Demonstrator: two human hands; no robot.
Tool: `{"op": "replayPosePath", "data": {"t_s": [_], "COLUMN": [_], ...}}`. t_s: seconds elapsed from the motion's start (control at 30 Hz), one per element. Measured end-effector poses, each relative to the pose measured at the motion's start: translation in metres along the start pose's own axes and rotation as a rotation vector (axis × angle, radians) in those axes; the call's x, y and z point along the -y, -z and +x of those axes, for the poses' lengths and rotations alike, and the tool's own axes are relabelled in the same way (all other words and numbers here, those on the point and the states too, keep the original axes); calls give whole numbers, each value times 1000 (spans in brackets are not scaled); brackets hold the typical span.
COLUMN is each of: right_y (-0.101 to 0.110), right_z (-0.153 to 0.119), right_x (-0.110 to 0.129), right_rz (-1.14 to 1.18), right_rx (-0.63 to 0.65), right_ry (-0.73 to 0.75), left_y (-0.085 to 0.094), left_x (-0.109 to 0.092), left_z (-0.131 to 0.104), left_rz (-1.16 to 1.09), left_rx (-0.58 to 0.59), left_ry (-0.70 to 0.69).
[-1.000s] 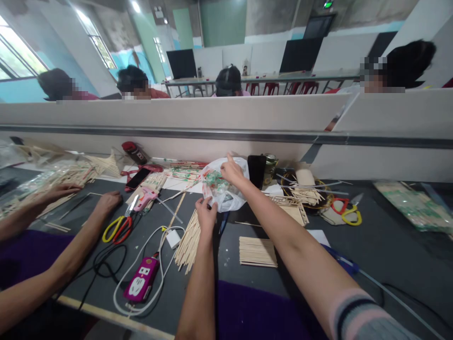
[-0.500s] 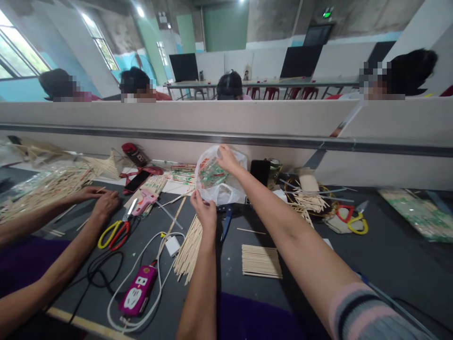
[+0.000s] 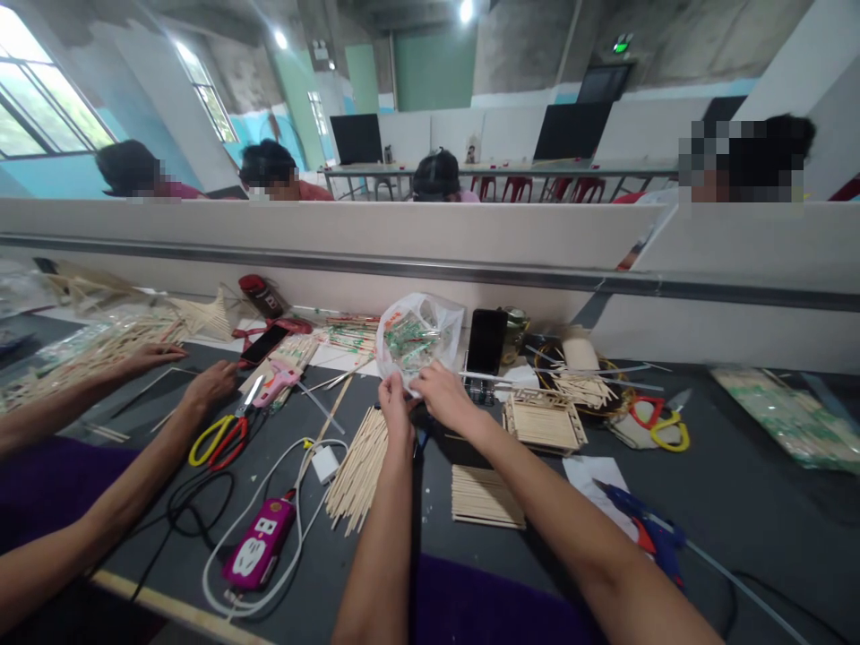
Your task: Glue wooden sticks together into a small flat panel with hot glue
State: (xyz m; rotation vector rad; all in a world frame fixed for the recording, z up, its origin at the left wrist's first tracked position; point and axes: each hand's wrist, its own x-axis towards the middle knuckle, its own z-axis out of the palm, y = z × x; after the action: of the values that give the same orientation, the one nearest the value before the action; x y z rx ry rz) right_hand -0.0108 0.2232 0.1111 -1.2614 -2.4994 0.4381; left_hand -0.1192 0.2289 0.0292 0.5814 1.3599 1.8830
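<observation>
A white plastic bag (image 3: pixel 451 324) with green and red printed wrappers inside stands against the partition. My left hand (image 3: pixel 396 408) pinches the bag's near rim. Just to its right, my right hand (image 3: pixel 443 394) has its fingers closed on the same front edge. Loose wooden sticks (image 3: pixel 359 470) lie left of my left forearm. A flat row of sticks (image 3: pixel 485 495) rests beside my right forearm, with a small stick tray (image 3: pixel 544 421) behind it. A dark blue tool under my hands is mostly hidden.
At the left are another person's hands (image 3: pixel 213 383), yellow-and-red scissors (image 3: pixel 221 439), a pink glue gun (image 3: pixel 277 383) and a purple power strip (image 3: pixel 262 544) with cables. A blue glue gun (image 3: pixel 645 520) lies at the right. A phone (image 3: pixel 486 340) leans on the partition (image 3: pixel 322 224).
My right hand has come from the bag's far rim down to its near edge, beside my left hand. The stick tray and blue glue gun now show. The other person's hands have moved apart.
</observation>
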Motion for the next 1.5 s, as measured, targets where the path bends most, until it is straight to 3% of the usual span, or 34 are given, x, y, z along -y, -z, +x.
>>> {"op": "replayPosePath", "data": {"t_s": [0.13,0.33,0.53,0.6,0.77,0.9,1.13,1.23,1.4,1.5], "right_y": [-15,-22,-13,-11,-5,-3,5,9,8,6], "right_z": [-21,-11,14,20,24,21,6,-1,-6,-1], "right_x": [0,-15,-15,-14,-21,-25,-29,-27,-23,-24], "right_rz": [89,135,-162,-188,-245,-269,-296,-290,-228,-153], "right_rx": [12,-92,-90,-98,-152,-141,-133,-130,-101,-84], "right_ry": [18,-235,-303,-291,-317,-301,-252,-181,-8,53], "left_y": [-9,-5,-12,-13,-3,-1,-9,-11,-10,-10], "left_x": [-5,-17,-24,-23,-12,-9,-23,-25,-24,-24], "left_z": [15,33,35,37,47,60,82,76,44,27], "left_rz": [-233,-472,-558,-540,-251,-183,-141,-77,102,307], "left_rx": [28,92,231,204,-57,-85,-93,-141,-248,-205], "left_ry": [178,374,458,391,107,138,233,200,51,-79]}}
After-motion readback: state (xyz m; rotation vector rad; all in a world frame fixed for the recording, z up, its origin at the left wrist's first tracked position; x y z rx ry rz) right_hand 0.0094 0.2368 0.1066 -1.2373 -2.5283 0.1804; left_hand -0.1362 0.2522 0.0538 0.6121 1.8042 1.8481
